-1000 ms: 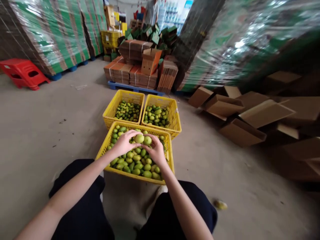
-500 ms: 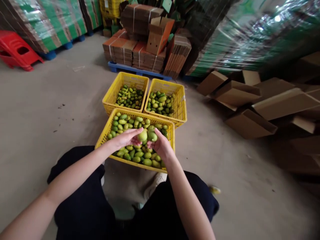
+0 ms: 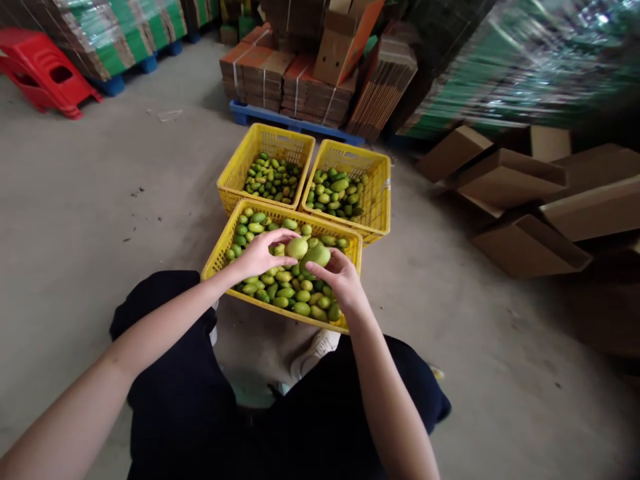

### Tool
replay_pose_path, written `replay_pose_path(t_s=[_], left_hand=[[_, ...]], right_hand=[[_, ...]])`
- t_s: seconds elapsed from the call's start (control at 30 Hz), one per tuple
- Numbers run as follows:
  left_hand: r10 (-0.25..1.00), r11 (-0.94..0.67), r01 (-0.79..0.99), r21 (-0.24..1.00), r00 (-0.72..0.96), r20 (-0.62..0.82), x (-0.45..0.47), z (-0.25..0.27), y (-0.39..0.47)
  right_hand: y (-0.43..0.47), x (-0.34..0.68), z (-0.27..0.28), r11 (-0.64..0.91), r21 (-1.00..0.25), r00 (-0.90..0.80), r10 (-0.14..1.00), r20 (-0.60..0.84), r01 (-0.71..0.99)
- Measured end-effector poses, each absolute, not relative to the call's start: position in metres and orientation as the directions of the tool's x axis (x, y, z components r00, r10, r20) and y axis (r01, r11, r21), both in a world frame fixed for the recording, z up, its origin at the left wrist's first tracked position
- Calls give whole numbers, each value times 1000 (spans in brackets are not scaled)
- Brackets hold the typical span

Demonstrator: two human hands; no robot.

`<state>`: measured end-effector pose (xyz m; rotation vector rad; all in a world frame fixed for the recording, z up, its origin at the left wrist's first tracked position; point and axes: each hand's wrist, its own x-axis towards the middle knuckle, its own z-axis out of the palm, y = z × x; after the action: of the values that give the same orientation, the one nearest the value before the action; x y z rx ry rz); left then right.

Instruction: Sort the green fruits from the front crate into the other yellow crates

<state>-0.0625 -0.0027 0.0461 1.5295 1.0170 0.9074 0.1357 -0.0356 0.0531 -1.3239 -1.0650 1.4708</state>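
Two film-wrapped pallet loads are the biggest things I have in view: one green-striped, far ahead and left of the fingers, the other ahead and to their right. Nearer on that right side I see a jumble of open brown cardboard boxes. Straight beyond the fingertips, strapped bundles of flattened cartons sit on a blue pallet. Below the wrists, dark-trousered legs spread apart.

Three yellow plastic crates come next in size. The front crate lies directly under the fingers, full of oval, lemon-shaped green and yellowish fruits. Just past it, side by side, the rear left crate and rear right crate hold more of the same, less full. A red plastic stool stands well away, ahead and left of the fingers.

At the centre, I make out the left hand grasping a pale green fruit between thumb and fingers. The right hand grips a greener, longer fruit, thumb on the near side. The two fruits overlap in my view; I cannot tell whether they touch.
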Motion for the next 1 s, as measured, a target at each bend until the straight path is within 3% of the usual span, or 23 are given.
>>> replay_pose_path(t_s=[0.13,0.3,0.43,0.63,0.87,0.93,1.0], left_hand=[[949,-153,156,976,299,101,-63,44,-1],[986,-46,2,999,163,45,-63,43,0],[990,23,-116,993,144,-6,-62,43,-6],[964,88,-74,993,258,-66,-58,40,-14],[965,-110,63,992,247,91,-59,51,-15],[968,-82,53,995,244,67,-60,52,-15],[964,17,-9,1000,267,-14,-61,52,-14]], right_hand=[[-35,133,53,-228,-969,-76,972,-221,-94],[-34,132,51,-167,-945,-20,986,-168,-281],[-34,128,45,-131,-919,-5,990,-139,-373],[-35,122,40,12,-997,-2,1000,13,-74],[-40,125,41,272,-939,70,954,291,210],[-40,124,43,276,-946,86,952,293,168],[-39,122,43,206,-978,90,974,207,16]])
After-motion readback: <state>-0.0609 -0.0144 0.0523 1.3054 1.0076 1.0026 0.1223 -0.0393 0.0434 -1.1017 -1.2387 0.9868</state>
